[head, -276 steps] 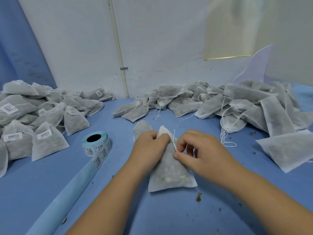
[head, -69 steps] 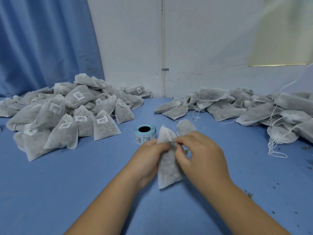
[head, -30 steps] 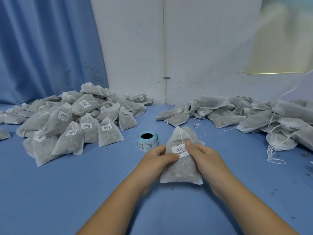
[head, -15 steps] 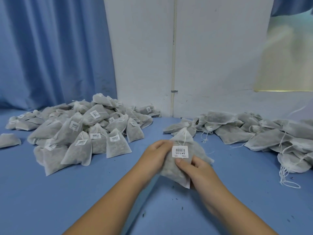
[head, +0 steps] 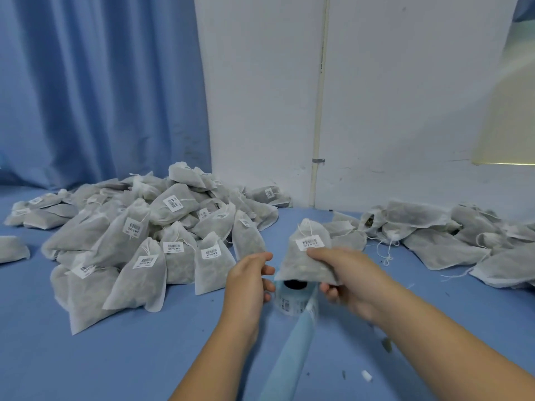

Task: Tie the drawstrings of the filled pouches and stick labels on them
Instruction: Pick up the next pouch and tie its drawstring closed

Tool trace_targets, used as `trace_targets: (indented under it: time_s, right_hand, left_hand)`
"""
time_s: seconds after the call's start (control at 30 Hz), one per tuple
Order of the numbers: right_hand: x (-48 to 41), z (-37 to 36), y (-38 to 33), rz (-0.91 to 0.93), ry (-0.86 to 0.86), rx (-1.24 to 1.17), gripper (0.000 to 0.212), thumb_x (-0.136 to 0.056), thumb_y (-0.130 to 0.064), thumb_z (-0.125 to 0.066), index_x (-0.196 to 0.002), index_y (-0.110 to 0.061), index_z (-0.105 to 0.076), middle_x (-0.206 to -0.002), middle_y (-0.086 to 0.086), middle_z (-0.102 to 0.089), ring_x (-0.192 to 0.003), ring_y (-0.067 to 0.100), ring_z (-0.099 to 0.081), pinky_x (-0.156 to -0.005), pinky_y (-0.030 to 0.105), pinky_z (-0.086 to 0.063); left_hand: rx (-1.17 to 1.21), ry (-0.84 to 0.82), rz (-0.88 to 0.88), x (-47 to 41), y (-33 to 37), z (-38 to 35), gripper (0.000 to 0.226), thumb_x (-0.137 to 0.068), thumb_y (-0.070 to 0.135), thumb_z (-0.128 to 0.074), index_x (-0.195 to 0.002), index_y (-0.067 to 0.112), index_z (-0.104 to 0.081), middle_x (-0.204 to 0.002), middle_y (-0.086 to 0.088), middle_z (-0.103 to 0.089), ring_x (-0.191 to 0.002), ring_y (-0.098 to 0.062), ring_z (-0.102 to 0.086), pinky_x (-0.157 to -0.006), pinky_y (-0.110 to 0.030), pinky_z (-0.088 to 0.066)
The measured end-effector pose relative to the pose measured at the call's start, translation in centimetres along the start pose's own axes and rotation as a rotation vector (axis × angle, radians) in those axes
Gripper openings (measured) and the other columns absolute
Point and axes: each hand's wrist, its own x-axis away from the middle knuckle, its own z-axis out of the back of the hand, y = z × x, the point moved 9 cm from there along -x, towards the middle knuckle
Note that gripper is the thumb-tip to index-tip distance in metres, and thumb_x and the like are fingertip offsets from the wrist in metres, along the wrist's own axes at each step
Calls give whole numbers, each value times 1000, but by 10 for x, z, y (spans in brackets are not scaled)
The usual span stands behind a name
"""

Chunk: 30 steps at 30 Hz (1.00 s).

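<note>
Right hand (head: 351, 280) grips the tied pouch (head: 304, 263) by its lower right side, thumb on the front just under the barcode label (head: 309, 243), and holds it up over the label roll (head: 291, 299) on the blue table (head: 115, 357). Left hand (head: 247, 280) is just beside the pouch's left edge, fingers loosely curled and gripping nothing. 2 heaps lie on the table, labelled pouches (head: 144, 244) left of me and unlabelled pouches (head: 445, 237) right, and the roll's backing strip (head: 292, 348) trails toward me.
</note>
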Motion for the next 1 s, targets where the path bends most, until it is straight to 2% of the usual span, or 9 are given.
trace_targets:
  time_s: [0.03,0.1,0.17,0.2,0.27,0.33,0.5,0.83,1.0]
  right_hand:
    - [-13,-10,-13,6,-18,-81,9,-90,-15,-66,-92,-6,-63,-62,5,-63,-44,12,-56,-37,19,-42]
    - [-43,-28,-50,110,-63,-271,21,-92,-5,-61,-109,7,-61,-95,16,-69,-77,20,-70,-65,22,-58]
    - [-66,-35,-75,188,-4,-334,35,-92,0,-59,-123,13,-51,-117,22,-62,-113,29,-63,-93,29,-54]
    - [-75,-39,-80,205,9,-330,33,-92,1,-59,-122,12,-51,-121,20,-60,-118,31,-60,-95,30,-52]
    - [-85,-43,-71,187,5,-258,6,-91,5,-56,-96,3,-58,-104,12,-64,-105,29,-66,-84,28,-57]
    - [-87,-39,-52,140,-8,-189,13,-90,6,-54,-82,-3,-56,-86,14,-64,-84,26,-69,-71,28,-59]
    - [-72,2,-14,55,35,-125,11,-93,-4,-56,-100,3,-60,-87,17,-70,-69,24,-73,-56,28,-57]
    - [22,92,19,62,48,-115,20,-91,0,-46,-100,-1,-64,-83,16,-75,-70,26,-73,-55,27,-55]
    - [62,140,43,38,117,-92,24,-87,3,-45,-97,-1,-67,-75,13,-73,-57,20,-67,-50,26,-53]
  left_hand:
    - [7,2,-8,-1,1,1,17,-94,17,-55,-93,17,-72,-72,2,-58,-43,-8,-47,-45,-22,-37]
    - [3,12,-21,-3,2,2,18,-94,17,-55,-91,18,-72,-72,4,-60,-43,-9,-47,-46,-22,-38]
    - [-17,8,-31,-2,4,1,20,-95,14,-54,-88,19,-72,-68,6,-61,-42,-9,-47,-44,-21,-38]
    - [-27,-6,-40,-1,5,0,22,-95,13,-53,-88,19,-72,-64,8,-62,-41,-9,-47,-43,-20,-37]
    - [-44,-46,-60,2,9,-4,23,-96,10,-51,-89,18,-71,-58,12,-62,-41,-9,-47,-42,-18,-37]
    - [-49,-76,-76,6,13,-8,24,-96,8,-50,-91,17,-71,-57,13,-61,-42,-8,-47,-43,-18,-38]
    - [-105,-173,-97,26,17,-30,26,-93,6,-50,-89,19,-72,-62,10,-61,-46,-10,-48,-45,-18,-40]
    - [-480,-439,-226,73,-2,-102,26,-94,7,-52,-89,26,-68,-71,10,-63,-54,-9,-55,-53,-16,-41]
    - [-676,-518,-301,89,-9,-143,25,-91,11,-56,-85,33,-66,-70,12,-59,-57,-7,-57,-57,-17,-44]
